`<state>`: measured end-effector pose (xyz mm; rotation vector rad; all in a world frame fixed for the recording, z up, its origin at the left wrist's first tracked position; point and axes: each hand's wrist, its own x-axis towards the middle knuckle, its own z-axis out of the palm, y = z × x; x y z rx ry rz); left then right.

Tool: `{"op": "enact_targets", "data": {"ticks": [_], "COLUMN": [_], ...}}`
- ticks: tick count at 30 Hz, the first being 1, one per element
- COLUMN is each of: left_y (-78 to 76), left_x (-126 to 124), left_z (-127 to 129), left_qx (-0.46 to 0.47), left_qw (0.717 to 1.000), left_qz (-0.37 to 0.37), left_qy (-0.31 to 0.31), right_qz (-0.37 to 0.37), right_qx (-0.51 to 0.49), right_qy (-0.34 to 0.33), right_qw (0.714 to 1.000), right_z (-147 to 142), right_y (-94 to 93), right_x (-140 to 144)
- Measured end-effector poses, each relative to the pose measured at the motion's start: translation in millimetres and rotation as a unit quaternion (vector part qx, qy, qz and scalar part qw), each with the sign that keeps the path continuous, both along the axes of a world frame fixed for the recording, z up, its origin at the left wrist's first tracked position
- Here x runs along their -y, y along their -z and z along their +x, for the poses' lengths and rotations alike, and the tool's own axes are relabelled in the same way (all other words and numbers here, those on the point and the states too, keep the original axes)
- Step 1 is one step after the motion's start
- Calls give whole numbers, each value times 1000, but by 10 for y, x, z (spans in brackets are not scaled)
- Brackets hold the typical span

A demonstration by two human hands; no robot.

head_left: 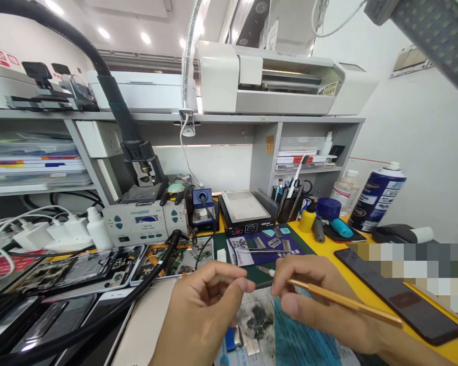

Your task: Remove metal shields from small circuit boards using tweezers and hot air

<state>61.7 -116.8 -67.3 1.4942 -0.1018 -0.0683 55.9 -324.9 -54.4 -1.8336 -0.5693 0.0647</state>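
My right hand (320, 300) holds a slim craft knife with a gold handle (351, 300). Its narrow pale tip points left, towards my other hand. Thumb and forefinger of my left hand (206, 305) come together in a pinch, the other fingers curled behind. Whatever sits between those fingertips, if anything, is too small to make out. Below both hands lies a grimy pale work surface with a dark smudged patch (257, 320). A blue streaked sheet (297, 335) is under my right hand, and a small blue-and-metal piece (231, 338) lies beside my left.
Tweezers (263, 250) and loose blades (277, 243) lie behind my hands. A black phone (400, 295) rests on the right. Opened device boards (191, 259) and a thick black cable (148, 279) are on the left. A soldering station (137, 223) and heating plate (246, 208) stand behind.
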Motion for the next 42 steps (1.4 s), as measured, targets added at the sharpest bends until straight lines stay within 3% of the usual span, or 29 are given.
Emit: {"op": "enact_targets", "data": {"ticks": [4, 8, 10, 12, 15, 17, 23, 25, 27, 29, 30, 31, 33, 35, 37, 42], "left_y": [-6, 56, 157, 276, 395, 426, 553, 523, 370, 125, 1, -105, -223, -208, -117, 35], "left_x": [-51, -142, -181, -201, -197, -176, -23, -11, -104, -328, -478, -639, -930, -1101, -1124, -874], "left_z": [26, 63, 88, 105, 99, 81, 57, 78, 125, 207, 262, 325, 461, 582, 668, 778], "left_qx": [38, 125, 225, 360, 502, 522, 556, 566, 549, 415, 338, 285, 198, 177, 182, 213], "left_qw": [997, 970, 927, 855, 744, 709, 694, 697, 733, 806, 826, 823, 761, 734, 715, 668], "left_qz": [66, 207, 279, 321, 411, 454, 446, 429, 390, 415, 446, 491, 616, 653, 675, 713], "left_qy": [8, 33, 108, 191, 162, 134, 99, 95, 97, 69, 65, 31, -44, -47, -19, 31], "right_qz": [-52, -54, -38, -27, -27, -31, -49, -53, -49, -37, -30, -24, -19, -26, -33, -34], "right_qx": [31, 31, 30, 29, 26, 23, 13, 16, 24, 27, 24, 18, 12, 15, 17, 15], "right_qy": [21, 81, 101, 108, 109, 108, 116, 126, 134, 152, 163, 173, 181, 175, 177, 179], "right_qw": [998, 995, 994, 993, 993, 993, 992, 991, 989, 987, 986, 984, 983, 984, 984, 983], "right_z": [20, 100, 134, 156, 166, 162, 138, 138, 140, 142, 142, 141, 143, 148, 156, 156], "right_y": [6, 56, 78, 93, 97, 91, 92, 99, 100, 94, 89, 84, 80, 83, 95, 114], "right_x": [-45, -47, -39, -36, -43, -49, -28, -13, -5, -9, -14, -21, -33, -39, -40, -50]}}
